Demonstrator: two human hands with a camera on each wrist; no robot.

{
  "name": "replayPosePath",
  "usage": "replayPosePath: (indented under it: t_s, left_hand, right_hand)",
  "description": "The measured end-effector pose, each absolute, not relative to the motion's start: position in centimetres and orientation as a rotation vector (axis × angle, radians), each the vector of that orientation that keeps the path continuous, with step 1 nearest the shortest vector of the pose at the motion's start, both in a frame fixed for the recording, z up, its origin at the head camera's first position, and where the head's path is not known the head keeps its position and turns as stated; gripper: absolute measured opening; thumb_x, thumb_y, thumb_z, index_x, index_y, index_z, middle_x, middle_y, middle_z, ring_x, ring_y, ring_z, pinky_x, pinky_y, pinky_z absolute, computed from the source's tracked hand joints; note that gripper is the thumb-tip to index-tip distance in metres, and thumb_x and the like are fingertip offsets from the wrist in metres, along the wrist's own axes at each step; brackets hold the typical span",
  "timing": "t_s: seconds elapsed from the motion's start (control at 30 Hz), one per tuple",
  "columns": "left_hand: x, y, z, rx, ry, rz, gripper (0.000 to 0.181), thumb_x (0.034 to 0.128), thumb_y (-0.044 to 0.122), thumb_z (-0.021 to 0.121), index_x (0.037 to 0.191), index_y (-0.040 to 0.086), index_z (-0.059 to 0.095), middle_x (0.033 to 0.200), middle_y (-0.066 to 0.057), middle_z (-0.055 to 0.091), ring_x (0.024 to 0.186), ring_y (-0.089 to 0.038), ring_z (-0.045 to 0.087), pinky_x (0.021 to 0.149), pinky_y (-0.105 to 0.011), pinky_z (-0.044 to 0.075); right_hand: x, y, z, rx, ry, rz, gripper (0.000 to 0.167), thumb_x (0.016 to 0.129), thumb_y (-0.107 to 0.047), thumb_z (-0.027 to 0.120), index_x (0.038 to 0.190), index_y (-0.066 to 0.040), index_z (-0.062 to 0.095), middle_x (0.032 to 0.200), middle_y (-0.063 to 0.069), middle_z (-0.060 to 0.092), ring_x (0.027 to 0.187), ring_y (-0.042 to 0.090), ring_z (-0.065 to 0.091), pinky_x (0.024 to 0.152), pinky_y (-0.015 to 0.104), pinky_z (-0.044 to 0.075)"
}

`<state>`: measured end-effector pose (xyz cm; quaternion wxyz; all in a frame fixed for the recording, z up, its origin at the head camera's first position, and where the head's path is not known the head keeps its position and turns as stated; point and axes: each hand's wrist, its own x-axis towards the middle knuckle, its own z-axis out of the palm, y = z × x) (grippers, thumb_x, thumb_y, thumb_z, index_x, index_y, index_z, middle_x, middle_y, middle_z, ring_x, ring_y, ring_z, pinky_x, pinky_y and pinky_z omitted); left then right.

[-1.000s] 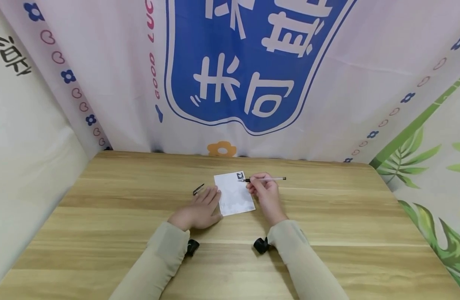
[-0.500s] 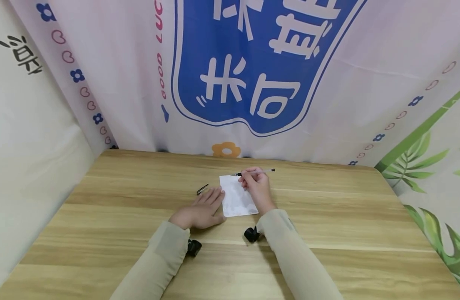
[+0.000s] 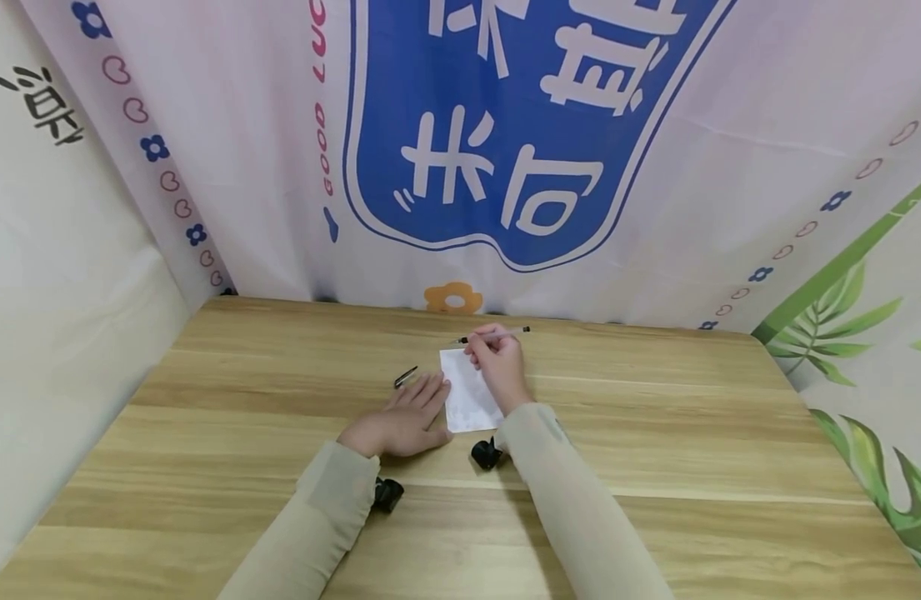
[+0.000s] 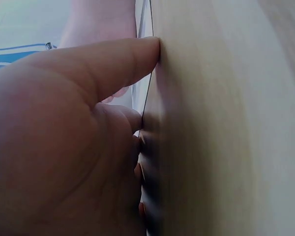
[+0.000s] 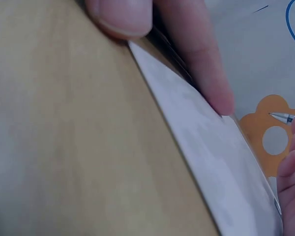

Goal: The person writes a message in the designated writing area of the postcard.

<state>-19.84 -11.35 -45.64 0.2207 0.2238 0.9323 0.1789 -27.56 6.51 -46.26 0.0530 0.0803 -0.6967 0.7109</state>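
A small white sheet of paper lies on the wooden table in the head view. My left hand rests flat at its left side, fingers straight, with the fingertips and thumb along the paper's edge. My right hand pinches a slim clear-barrelled pen above the paper's far edge, covering the upper right corner. In the right wrist view, the metal pen tip points away from the curled fingers and seems raised off the paper. A black pen cap lies just beyond my left fingers.
The wooden table extends to both sides and towards me. A printed curtain hangs right behind its far edge. Black wrist cameras sit below both wrists.
My right hand has moved left and slightly away with the pen, now hiding the dark square mark in the paper's corner. My left hand stays in place. The head view has shifted slightly.
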Motion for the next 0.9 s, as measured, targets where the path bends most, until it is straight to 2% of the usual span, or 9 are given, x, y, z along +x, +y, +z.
replayPosePath:
  t_s: [0.4,0.6,0.9]
  left_hand:
    - [-19.8,-11.3,-45.4,0.618,2.571,0.486,0.083,0.1046,0.051,0.045,0.163,0.010,0.003,0.169,-0.006,-0.009,0.154,-0.028,-0.013,0.123,-0.052,-0.003]
    - [-19.8,-11.3,-45.4,0.611,2.578,0.479,0.083,0.1043,0.052,0.045,0.163,0.011,0.003,0.169,-0.005,-0.009,0.154,-0.027,-0.013,0.123,-0.051,-0.004]
    - [-19.3,-11.2,-44.7,0.626,2.591,0.510,0.080,0.1051,0.047,0.047,0.163,0.007,0.008,0.170,-0.009,-0.004,0.155,-0.030,-0.010,0.123,-0.053,-0.002]
  right_hand:
    - [-28.0,6.4,-46.9,0.301,-2.232,2.061,0.009,0.096,-0.004,0.060,0.101,0.003,0.064,0.081,0.006,0.063,0.065,0.012,0.055,0.054,0.019,0.046]
    - [-28.1,6.7,-47.5,0.322,-2.321,1.968,0.006,0.099,-0.007,0.062,0.099,-0.002,0.064,0.082,0.007,0.065,0.067,0.014,0.057,0.056,0.021,0.046]
    - [-28.0,6.8,-47.6,0.338,-2.305,1.956,0.006,0.097,-0.006,0.061,0.095,-0.001,0.062,0.079,0.007,0.065,0.064,0.012,0.056,0.054,0.020,0.044]
